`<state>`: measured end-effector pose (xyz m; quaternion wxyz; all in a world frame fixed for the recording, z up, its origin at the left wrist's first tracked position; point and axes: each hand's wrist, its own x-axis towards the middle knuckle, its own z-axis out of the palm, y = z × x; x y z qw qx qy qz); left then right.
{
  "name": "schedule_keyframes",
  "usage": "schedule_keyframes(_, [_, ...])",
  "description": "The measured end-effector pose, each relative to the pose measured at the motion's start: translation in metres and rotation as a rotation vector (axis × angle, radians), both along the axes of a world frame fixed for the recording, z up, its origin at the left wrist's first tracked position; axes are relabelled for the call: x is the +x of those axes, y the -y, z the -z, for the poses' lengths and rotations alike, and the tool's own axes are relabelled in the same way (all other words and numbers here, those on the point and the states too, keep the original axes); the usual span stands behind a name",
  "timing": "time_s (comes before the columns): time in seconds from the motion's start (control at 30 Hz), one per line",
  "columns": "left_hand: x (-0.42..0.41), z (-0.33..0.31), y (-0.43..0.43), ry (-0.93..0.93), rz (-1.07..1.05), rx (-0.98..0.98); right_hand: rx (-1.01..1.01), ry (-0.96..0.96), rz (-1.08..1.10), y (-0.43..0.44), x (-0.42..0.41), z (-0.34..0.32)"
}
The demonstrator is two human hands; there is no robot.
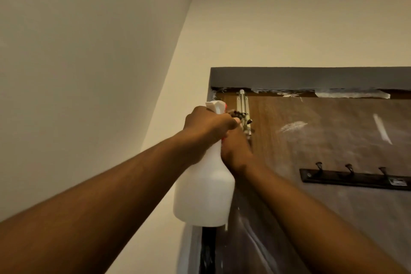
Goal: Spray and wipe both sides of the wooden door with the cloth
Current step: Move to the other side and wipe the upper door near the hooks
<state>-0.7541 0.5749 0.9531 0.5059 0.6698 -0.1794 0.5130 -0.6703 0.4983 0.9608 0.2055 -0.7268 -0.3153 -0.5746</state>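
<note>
The brown wooden door (pixel 329 147) fills the right side and carries pale streaks and smears. My left hand (pixel 209 124) grips the neck of a white spray bottle (pixel 204 193), held up at the door's top left corner with its spray head (pixel 214 105) toward the door. Just behind the bottle my right hand (pixel 235 151) reaches up; its fingers are hidden by the left hand and the bottle. No cloth is in view.
A metal slide bolt (pixel 243 107) is fixed at the door's top left. A dark hook rack (pixel 355 179) with three hooks hangs on the door. The grey door frame (pixel 311 78) runs above it. A white wall (pixel 77 73) stands on the left.
</note>
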Motion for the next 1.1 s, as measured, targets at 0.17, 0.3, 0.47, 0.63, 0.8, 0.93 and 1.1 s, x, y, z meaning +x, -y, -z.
schedule_keyframes(0.17, [0.011,0.014,0.016,-0.043,0.026,0.056,-0.197,0.037,0.328,0.043,0.052,0.044])
schedule_keyframes(0.3, [0.028,0.025,0.028,-0.073,0.058,0.096,-0.181,0.103,0.425,0.085,0.065,0.041])
schedule_keyframes(0.47, [0.044,0.025,0.036,-0.071,0.044,0.109,-0.188,0.149,0.409,0.103,0.068,0.004])
schedule_keyframes(0.63, [0.06,0.021,0.047,-0.052,-0.011,0.119,-0.311,0.182,0.438,0.13,0.074,-0.011])
schedule_keyframes(0.8, [0.074,0.021,0.054,0.01,-0.091,0.051,-0.172,0.15,0.485,0.147,0.072,-0.02])
schedule_keyframes(0.93, [0.074,0.007,0.055,0.072,-0.015,0.062,-0.024,0.086,0.487,0.153,0.078,-0.05])
schedule_keyframes(1.1, [0.068,-0.01,0.059,0.113,0.016,0.03,-0.097,0.128,0.386,0.133,0.085,-0.123])
